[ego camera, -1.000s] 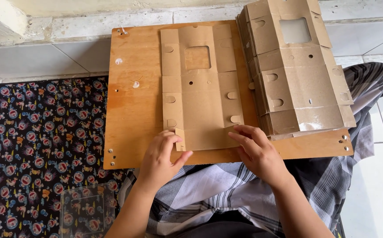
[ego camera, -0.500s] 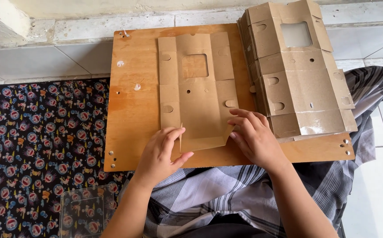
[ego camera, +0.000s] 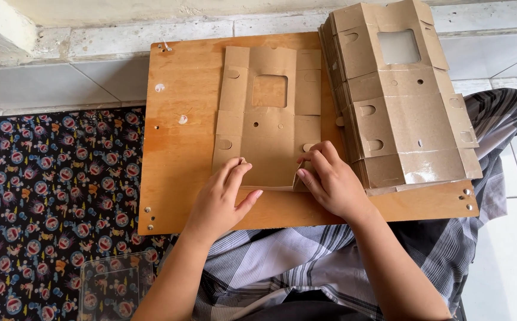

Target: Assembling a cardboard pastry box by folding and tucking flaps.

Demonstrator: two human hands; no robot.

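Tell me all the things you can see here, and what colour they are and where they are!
Flat brown cardboard box blank with a square window hole: one, brown, lying on the middle of the board.
Stack of flat brown cardboard box blanks: one pile, brown, on the right end of the board.
Square wooden board: one, orange-brown, resting across the lap.
Dark patterned cloth with blue cartoon figures: one, black with blue and red, left of the board.
Clear plastic sheet: one, see-through, lower left on the cloth.
Grey checked cloth: one, grey and white, over the lap.
White floor tiles: several, white, around the board.
Left hand: one, at the blank's near edge.
Right hand: one, fingers bending up the blank's near right flap.
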